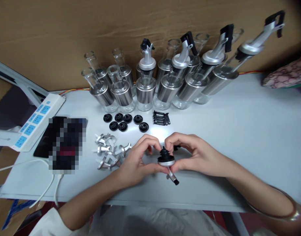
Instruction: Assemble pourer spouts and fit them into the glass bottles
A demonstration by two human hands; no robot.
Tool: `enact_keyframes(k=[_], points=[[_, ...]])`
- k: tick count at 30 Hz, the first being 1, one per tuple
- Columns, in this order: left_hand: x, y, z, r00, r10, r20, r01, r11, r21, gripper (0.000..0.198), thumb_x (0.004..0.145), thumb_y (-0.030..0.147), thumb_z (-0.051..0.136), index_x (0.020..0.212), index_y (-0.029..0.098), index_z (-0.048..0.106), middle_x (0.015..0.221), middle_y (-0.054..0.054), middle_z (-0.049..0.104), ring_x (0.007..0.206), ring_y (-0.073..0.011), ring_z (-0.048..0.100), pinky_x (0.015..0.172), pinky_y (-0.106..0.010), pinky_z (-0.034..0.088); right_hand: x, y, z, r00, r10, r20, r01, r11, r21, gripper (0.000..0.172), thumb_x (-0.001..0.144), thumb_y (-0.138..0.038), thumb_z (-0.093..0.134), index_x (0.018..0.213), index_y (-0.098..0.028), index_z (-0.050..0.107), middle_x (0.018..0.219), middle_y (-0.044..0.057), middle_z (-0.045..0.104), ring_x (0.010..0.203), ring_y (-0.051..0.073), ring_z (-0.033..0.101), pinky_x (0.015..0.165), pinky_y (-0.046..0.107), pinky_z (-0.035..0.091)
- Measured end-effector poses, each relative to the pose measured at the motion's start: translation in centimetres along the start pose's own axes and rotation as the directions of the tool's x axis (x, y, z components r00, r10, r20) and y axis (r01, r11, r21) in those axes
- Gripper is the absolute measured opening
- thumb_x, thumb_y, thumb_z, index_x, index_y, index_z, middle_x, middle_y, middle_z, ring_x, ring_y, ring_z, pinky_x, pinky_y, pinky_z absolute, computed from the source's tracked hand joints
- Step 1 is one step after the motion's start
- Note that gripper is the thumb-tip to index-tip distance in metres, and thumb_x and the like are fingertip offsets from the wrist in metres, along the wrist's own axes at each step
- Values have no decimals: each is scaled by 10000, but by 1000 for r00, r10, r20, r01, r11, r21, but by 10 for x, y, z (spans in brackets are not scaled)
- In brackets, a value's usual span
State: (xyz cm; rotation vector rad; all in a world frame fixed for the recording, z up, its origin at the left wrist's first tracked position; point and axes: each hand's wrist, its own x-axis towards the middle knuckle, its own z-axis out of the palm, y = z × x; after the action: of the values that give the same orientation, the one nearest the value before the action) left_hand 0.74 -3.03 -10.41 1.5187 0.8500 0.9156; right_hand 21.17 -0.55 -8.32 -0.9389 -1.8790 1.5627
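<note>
Between my two hands is a bottle pourer (166, 162), silver with a black ribbed stopper pointing up and its spout angled down toward me. My left hand (140, 157) pinches it from the left, thumb at the silver rim and fingertips by the stopper. From the right, my right hand (190, 152) grips it the same way. A small black piece (176, 147) lies partly hidden behind the right fingers. Left of my left hand lie several loose silver spouts (108, 150). Beyond the hands sit several black stoppers (123, 126) and a cluster of small black levers (161, 118).
Glass bottles with steel sleeves (122, 93) line the back of the white table (263, 131); several on the right carry pourers. At left are a white power strip (39, 119), a phone (50, 137) and white cables. A patterned cloth item (285, 73) rests at far right.
</note>
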Motion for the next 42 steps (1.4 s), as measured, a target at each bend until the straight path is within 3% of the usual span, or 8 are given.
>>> enact_keyframes(k=[7, 13, 19, 22, 29, 36, 42], points=[[0, -1, 0, 999, 41, 33, -42, 999, 18, 302, 770, 351, 765, 904, 208, 534, 922, -11, 523, 830, -142, 484, 738, -260, 397, 0, 4, -1, 998, 44, 47, -45, 998, 38, 330, 693, -382, 820, 828, -200, 580, 774, -27, 586, 700, 118, 569, 617, 217, 430], [-2, -2, 0, 996, 86, 31, -88, 994, 67, 260, 803, 327, 736, 917, 213, 531, 922, -11, 536, 835, -145, 501, 741, -259, 416, 1, 2, -2, 999, 12, 34, -13, 1000, 5, 292, 722, -367, 798, 802, -194, 577, 750, -23, 602, 699, 125, 561, 647, 225, 451], [-3, -11, 4, 966, 219, -138, -203, 972, 121, 309, 796, 316, 746, 991, 231, 522, 981, -18, 549, 898, -148, 534, 749, -250, 436, 0, 2, 4, 992, -89, -93, 85, 995, -51, 221, 801, -278, 734, 962, -217, 596, 905, -2, 658, 831, 129, 627, 765, 228, 502], [-2, -12, 4, 952, 254, -173, -224, 959, 173, 328, 798, 302, 747, 1028, 232, 523, 994, -26, 549, 923, -150, 542, 745, -244, 449, -2, 3, 7, 980, -141, -137, 127, 986, -105, 234, 816, -238, 708, 1021, -227, 596, 967, 15, 677, 881, 139, 647, 806, 251, 520], [-3, -7, 4, 946, 297, -131, -265, 939, 219, 331, 791, 333, 748, 1014, 227, 528, 964, -29, 610, 900, -154, 587, 745, -253, 480, -3, 1, 6, 960, -250, -123, 220, 951, -219, 238, 784, -79, 618, 979, -210, 582, 913, 28, 684, 829, 143, 663, 754, 257, 536], [-1, -2, 2, 948, 315, -51, -294, 924, 245, 340, 743, 306, 793, 970, 202, 561, 907, -33, 647, 830, -150, 600, 739, -259, 495, 0, 0, 6, 933, -358, -39, 336, 904, -263, 199, 763, -61, 602, 903, -196, 558, 811, 15, 646, 710, 116, 602, 639, 222, 485], [-3, -4, 3, 939, 338, -65, -309, 911, 274, 317, 742, 286, 796, 935, 196, 562, 871, -26, 658, 795, -136, 615, 723, -238, 507, -1, 0, 6, 917, -396, -35, 368, 878, -307, 218, 734, -44, 617, 892, -189, 575, 765, -6, 562, 667, 95, 524, 582, 195, 423]])
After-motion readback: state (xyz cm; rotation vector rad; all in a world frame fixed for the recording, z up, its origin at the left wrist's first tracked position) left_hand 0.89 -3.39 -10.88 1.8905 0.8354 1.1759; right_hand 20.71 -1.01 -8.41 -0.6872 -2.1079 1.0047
